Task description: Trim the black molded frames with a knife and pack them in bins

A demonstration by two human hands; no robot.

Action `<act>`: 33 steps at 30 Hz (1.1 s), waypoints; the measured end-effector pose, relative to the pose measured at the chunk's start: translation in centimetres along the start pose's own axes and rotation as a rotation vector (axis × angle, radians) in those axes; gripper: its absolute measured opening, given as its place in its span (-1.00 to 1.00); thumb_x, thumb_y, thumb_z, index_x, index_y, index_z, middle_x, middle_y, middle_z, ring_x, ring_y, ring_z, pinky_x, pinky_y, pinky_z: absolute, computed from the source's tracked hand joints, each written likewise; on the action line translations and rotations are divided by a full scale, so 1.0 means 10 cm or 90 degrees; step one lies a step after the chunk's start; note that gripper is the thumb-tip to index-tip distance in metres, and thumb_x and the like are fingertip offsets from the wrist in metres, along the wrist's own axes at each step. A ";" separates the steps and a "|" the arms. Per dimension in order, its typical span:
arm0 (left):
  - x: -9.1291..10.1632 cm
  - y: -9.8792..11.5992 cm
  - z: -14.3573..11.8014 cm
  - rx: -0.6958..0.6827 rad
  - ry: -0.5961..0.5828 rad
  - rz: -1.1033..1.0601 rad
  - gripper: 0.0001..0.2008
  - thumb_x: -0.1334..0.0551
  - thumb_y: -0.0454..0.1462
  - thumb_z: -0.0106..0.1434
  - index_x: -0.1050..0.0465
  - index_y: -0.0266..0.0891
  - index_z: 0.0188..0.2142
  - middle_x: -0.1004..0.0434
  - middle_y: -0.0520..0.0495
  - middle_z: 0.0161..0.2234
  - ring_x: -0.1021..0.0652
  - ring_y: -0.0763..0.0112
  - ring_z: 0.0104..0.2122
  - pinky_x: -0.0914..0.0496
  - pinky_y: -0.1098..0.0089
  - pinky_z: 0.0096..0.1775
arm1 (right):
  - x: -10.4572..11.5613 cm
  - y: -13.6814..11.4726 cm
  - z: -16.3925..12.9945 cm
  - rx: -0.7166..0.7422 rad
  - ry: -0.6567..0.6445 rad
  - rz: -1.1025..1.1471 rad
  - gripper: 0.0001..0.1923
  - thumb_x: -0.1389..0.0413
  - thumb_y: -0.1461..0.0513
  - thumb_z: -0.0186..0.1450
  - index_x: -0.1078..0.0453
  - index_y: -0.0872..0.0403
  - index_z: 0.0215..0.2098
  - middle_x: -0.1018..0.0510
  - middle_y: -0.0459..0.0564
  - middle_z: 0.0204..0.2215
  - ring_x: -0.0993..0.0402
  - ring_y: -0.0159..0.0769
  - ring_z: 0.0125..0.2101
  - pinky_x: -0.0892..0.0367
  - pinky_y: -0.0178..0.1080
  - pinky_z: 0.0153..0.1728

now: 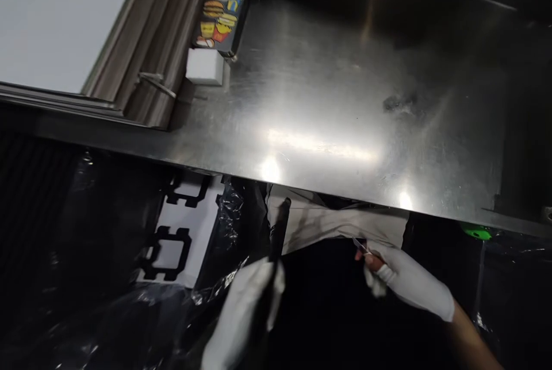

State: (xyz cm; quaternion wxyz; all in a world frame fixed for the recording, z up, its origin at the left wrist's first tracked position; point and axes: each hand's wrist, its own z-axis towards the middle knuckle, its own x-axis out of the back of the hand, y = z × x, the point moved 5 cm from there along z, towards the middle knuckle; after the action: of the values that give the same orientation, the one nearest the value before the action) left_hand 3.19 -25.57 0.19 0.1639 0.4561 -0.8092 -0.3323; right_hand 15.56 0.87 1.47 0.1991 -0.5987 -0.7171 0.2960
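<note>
My left hand (248, 304), in a white glove and blurred, is closed around a long black strip-like piece (280, 229). The strip points up toward the table edge; its exact kind does not show. On the right, my right hand (399, 275) wears a white glove that leaves some fingertips bare. Its thumb and finger pinch a small pointed metal tool (360, 245), too small to name. Between the hands lies dark cloth, with a pale creased surface (340, 220) beyond it under the table edge.
A shiny metal table (319, 94) stretches ahead. On its left are a stack of white-topped boards (142, 42), a phone in a food-sticker case (222, 19) and a white block (205, 66). Below left, a white sheet with black frames (190, 243) sits among black plastic. A green object (478, 232) lies right.
</note>
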 end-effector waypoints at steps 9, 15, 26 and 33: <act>-0.36 1.64 0.64 -0.166 -0.235 -0.307 -0.48 -0.16 0.04 0.55 -0.41 -0.18 -0.48 -0.12 0.15 -0.80 -0.19 0.51 -0.82 -0.08 0.46 -0.68 | 0.84 -1.29 0.30 0.105 0.389 -0.443 -0.66 0.12 0.06 0.69 -0.45 -0.01 0.01 -0.61 -0.06 -0.30 -0.50 -0.24 -0.38 -0.36 -0.22 -0.33; -0.60 1.77 1.07 -0.122 -0.289 -0.267 -0.45 -0.03 -0.05 0.63 -0.40 -0.20 -0.48 -0.15 0.14 -0.81 -0.21 0.53 -0.85 -0.14 0.45 -0.64 | 0.43 -1.58 0.83 0.191 0.313 -0.808 -0.57 0.17 0.14 0.70 -0.34 0.14 0.36 -0.59 0.14 -0.05 -0.54 -0.16 -0.23 -0.37 -0.19 -0.35; -0.63 1.75 0.98 -0.094 -0.265 -0.200 -0.50 -0.18 0.02 0.55 -0.41 -0.20 -0.46 -0.21 0.13 -0.79 -0.24 0.54 -0.81 -0.14 0.48 -0.66 | 0.49 -1.49 0.86 0.143 0.311 -0.816 -0.53 0.29 0.23 0.69 -0.41 0.15 0.24 -0.57 0.14 -0.08 -0.54 -0.18 -0.29 -0.43 -0.20 -0.41; -0.65 1.75 0.98 -0.088 -0.245 -0.173 -0.49 -0.18 0.04 0.54 -0.41 -0.20 -0.46 -0.18 0.13 -0.78 -0.23 0.55 -0.80 -0.08 0.48 -0.66 | 0.88 -1.51 0.79 0.045 0.436 -0.709 -0.54 0.28 0.19 0.70 -0.43 0.15 0.19 -0.55 0.19 0.00 -0.57 -0.18 -0.20 -0.44 -0.24 -0.34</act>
State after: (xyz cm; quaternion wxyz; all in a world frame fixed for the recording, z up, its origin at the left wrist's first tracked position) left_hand -9.89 -9.91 5.33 -0.0085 0.4770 -0.7321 -0.4863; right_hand -2.52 6.36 4.98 0.5590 -0.1917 -0.8059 -0.0353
